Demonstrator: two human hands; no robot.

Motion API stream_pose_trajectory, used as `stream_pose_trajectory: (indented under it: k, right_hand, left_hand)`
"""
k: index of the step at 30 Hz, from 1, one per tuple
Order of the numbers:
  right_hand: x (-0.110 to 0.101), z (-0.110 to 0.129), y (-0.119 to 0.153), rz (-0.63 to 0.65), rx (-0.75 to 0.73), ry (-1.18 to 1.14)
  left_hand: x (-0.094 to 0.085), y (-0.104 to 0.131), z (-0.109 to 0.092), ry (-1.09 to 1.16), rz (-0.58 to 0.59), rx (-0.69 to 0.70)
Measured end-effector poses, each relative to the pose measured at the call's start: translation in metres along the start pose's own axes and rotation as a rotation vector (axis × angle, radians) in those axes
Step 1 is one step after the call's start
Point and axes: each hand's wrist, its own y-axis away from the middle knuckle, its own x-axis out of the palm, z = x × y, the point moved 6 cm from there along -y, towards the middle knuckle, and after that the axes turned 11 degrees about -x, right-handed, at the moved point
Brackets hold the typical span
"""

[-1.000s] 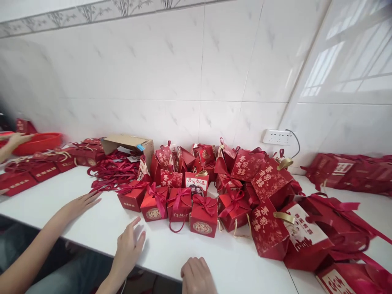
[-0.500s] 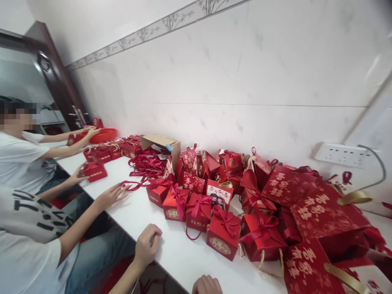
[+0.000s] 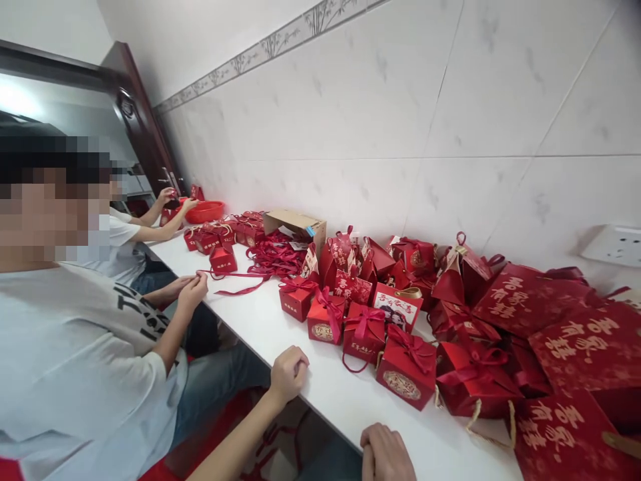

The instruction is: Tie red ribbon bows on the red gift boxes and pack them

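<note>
My left hand [image 3: 289, 375] rests in a loose fist at the table's near edge, with nothing visible in it. Low in the view, my right hand [image 3: 388, 453] lies on the same edge, its fingers curled; the frame cuts off its wrist. Closest to both is a red gift box [image 3: 406, 371] with a gold round emblem and a ribbon bow on top. Left of it stand more bow-tied red boxes, among them a box [image 3: 363, 334] with gold lettering. Neither hand touches any box.
On the left, a co-worker's hands [image 3: 193, 290] pinch a dark red ribbon [image 3: 243, 288]. Farther back, another person reaches by a red basin [image 3: 205, 212]. A cardboard box [image 3: 295, 222] stands beside piled ribbons [image 3: 278, 257]. Large red bags [image 3: 555, 434] crowd the right; a power strip [image 3: 613, 245] is on the wall.
The view has swung left, showing more of the near co-worker. That person's hands have drawn back from the small red box and come together on a ribbon. My hands stay closed at the edge.
</note>
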Motion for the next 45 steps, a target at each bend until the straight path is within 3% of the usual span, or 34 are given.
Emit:
stream_pose_trajectory:
  k: [10, 13, 17, 20, 22, 25, 31, 39, 41, 45]
  right_hand:
    - [-0.008, 0.007, -0.014, -0.005, 0.048, 0.146]
    - [-0.009, 0.004, -0.019, 0.021, 0.126, 0.123]
    - [-0.008, 0.002, -0.023, 0.057, 0.151, 0.08]
    - [-0.007, 0.002, -0.023, 0.085, 0.152, 0.098]
    - [-0.007, 0.003, -0.022, 0.094, 0.152, 0.116]
    - [-0.008, 0.004, -0.021, 0.095, 0.144, 0.138]
    - [-0.005, 0.005, -0.018, 0.095, 0.117, 0.147]
    - [-0.004, 0.005, -0.015, 0.085, 0.087, 0.14]
    - [-0.004, 0.006, -0.015, 0.076, 0.071, 0.143]
    - [-0.004, 0.004, -0.014, 0.069, 0.095, 0.109]
  left_hand:
    - [0.004, -0.004, 0.009, 0.095, 0.126, -0.021]
    - [0.004, -0.013, 0.011, 0.145, 0.077, -0.1]
    - [0.011, -0.032, -0.007, 0.16, -0.024, -0.162]
    - [0.025, -0.045, -0.026, 0.055, 0.023, -0.157]
    - [0.033, -0.05, -0.027, -0.001, 0.066, -0.206]
    - [0.035, -0.054, -0.015, 0.007, 0.036, -0.283]
    - [0.02, -0.06, 0.0, 0.14, -0.016, -0.193]
    - [-0.051, -0.041, -0.003, 0.151, -0.154, 0.04]
    - [-0.049, -0.033, -0.004, 0.109, -0.095, 0.048]
    - [-0.023, -0.019, 0.003, 0.041, 0.072, -0.046]
